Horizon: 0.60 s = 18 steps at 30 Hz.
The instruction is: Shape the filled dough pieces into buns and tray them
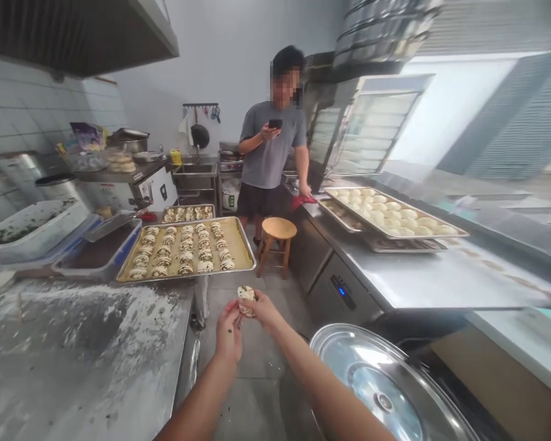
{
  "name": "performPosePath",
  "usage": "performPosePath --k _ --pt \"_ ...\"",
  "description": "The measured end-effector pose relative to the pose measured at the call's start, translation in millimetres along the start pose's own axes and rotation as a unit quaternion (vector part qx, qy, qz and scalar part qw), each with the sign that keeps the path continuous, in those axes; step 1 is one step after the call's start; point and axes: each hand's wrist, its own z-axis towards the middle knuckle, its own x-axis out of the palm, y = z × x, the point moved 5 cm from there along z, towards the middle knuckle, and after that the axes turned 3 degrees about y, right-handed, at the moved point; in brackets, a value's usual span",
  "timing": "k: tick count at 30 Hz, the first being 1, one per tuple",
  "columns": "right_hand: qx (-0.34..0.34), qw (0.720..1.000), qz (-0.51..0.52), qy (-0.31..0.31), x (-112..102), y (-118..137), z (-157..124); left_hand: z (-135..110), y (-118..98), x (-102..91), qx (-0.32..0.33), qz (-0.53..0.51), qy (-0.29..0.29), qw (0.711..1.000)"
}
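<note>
Between the hands, low at six o'clock of the view, is one roll (247, 297) of dough streaked with dark filling, held in the air above the floor and resting on nothing. The left hand (228, 334) grips it from below with its fingers curled about it, and the right hand (265, 309) pinches its other side. At eleven o'clock from the roll a tray (239, 242) lies on the tabletop (73, 361), with rows of like rolls already shaped and a bare strip along its right side. A second tray (188, 206) behind it is also filled. I judge the shaping well along, with this piece not yet set down. At four o'clock lies a steel lid (376, 373), at two o'clock white buns (390, 214), and at twelve a person (270, 153) with a phone stands behind a stool (279, 228).
</note>
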Motion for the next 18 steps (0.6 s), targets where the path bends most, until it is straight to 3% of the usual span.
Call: performPosePath --k 4,7,14,16,18 --pt "0.047 0.997 -0.008 0.054 -32.2 16.8 29.2 12.5 22.0 23.4 0.001 -0.033 -0.025 0.999" --pt "0.058 0.994 -0.038 0.078 -47.2 31.2 58.8 30.2 28.4 24.2 -0.005 -0.022 -0.063 0.998" --pt "-0.011 0.984 -0.171 0.054 -65.4 62.2 167.0 106.6 24.9 -8.1 -0.076 -0.030 -0.137 0.987" --pt "-0.052 0.959 -0.275 0.045 -64.2 73.8 204.9 129.7 21.6 -18.1 -0.108 -0.031 -0.146 0.983" --pt "-0.081 0.916 -0.391 0.030 -60.5 85.5 245.0 150.3 17.9 -28.0 -0.136 -0.034 -0.155 0.978"
